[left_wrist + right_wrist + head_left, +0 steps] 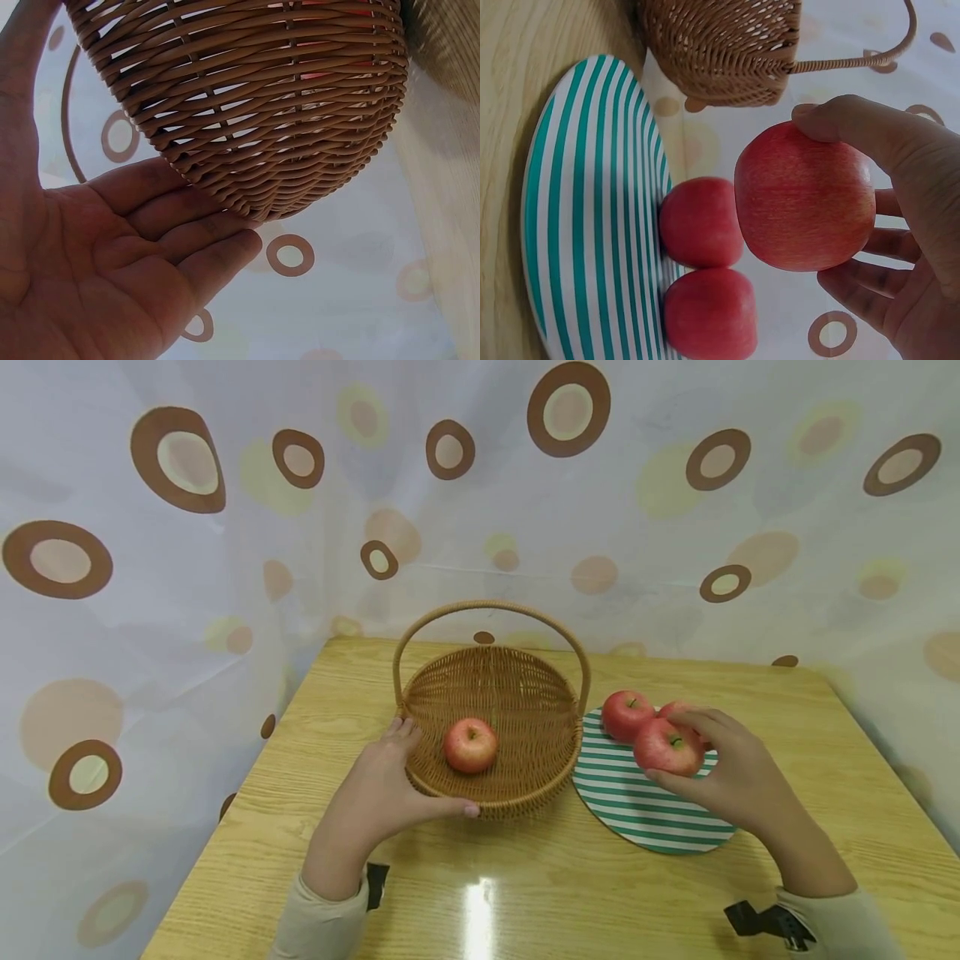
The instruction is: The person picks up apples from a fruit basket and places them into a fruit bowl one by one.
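My right hand grips a red apple between thumb and fingers. In the right wrist view this apple is raised clear of the striped mat. Two more apples sit on that mat: one red apple shows well, the other is partly covered by the held fruit and fingers. To the left stands a wicker basket with a single apple lying inside. My left hand rests against the basket's left side, its thumb along the front rim. Its fingers lie fairly straight against the weave.
The basket's tall arched handle rises over its opening. Beneath everything is a light wooden table. Right behind the table hangs a white curtain patterned with brown rings, which also runs along the left and right sides.
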`<state>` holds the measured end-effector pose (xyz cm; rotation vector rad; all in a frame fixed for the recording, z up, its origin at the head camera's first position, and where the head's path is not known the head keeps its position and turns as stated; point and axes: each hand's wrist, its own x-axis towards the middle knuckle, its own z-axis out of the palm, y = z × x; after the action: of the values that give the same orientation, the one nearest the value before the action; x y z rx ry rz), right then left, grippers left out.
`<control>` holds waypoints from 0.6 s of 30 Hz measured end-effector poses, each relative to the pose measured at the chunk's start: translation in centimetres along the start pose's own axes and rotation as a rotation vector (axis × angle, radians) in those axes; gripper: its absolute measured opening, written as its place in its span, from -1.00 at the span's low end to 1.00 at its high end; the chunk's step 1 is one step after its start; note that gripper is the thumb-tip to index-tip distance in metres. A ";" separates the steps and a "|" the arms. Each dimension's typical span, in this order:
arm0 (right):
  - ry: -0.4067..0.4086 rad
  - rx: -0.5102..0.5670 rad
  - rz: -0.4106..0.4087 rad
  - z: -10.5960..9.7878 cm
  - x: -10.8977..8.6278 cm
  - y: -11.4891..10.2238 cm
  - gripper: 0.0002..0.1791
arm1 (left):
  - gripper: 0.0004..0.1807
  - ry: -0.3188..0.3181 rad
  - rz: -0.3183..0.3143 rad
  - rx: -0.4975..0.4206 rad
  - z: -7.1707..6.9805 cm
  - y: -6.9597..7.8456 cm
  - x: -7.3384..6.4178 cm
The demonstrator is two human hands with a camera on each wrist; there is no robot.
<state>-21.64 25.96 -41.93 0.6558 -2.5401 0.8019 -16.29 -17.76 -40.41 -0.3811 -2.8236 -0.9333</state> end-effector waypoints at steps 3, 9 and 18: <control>-0.025 -0.018 0.030 -0.1 -0.2 0.5 -0.21 | 0.42 0.003 0.014 -0.003 0.1 0.0 0.0; -0.062 -0.052 0.074 -0.3 -0.6 1.7 -0.20 | 0.42 0.008 0.014 -0.005 0.1 -0.1 0.0; -0.103 -0.061 0.144 -0.3 -1.1 3.0 -0.20 | 0.46 -0.003 -0.013 -0.008 0.1 0.0 0.1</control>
<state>-22.25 28.67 -43.53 0.5113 -2.7188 0.7521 -16.36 -17.74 -40.46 -0.3661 -2.8289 -0.9473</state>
